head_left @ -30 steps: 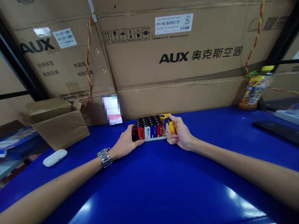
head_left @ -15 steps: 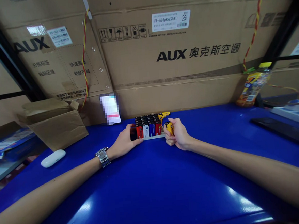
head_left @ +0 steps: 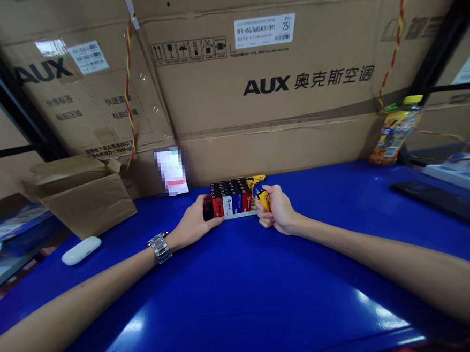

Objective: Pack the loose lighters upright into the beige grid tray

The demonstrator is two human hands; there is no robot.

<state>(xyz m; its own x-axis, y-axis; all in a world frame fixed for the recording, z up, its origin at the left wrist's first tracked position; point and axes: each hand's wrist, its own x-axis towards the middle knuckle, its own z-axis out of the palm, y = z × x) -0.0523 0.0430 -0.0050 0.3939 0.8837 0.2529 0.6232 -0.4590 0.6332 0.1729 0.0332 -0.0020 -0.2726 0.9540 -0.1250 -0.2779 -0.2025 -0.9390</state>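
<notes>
A pale tray (head_left: 238, 215) on the table bears rows of lighters (head_left: 231, 197) with black tops; red, white and blue bodies face me. My left hand (head_left: 195, 219) is closed around the tray's left end, its thumb along the front edge and fingers behind. In my right hand (head_left: 280, 209), at the tray's right end, a yellow lighter (head_left: 264, 199) is held in a fist, thumb at its top. A small blue patch like a flame shows at that top. Just behind, other yellow lighters (head_left: 255, 180) stand at the tray's back right.
Blue table (head_left: 243, 288) beneath everything. Large cardboard boxes (head_left: 295, 113) wall off the back. An open carton (head_left: 88, 207) and a white case (head_left: 81, 250) are at left, a blurred-out phone-like item (head_left: 172, 169) behind. At right are a drink bottle (head_left: 396, 132) and a dark flat object (head_left: 442, 204).
A blue patch like a flame now shows at the top of the yellow lighter in my right hand. Both hands keep their places; the view has shifted slightly.
</notes>
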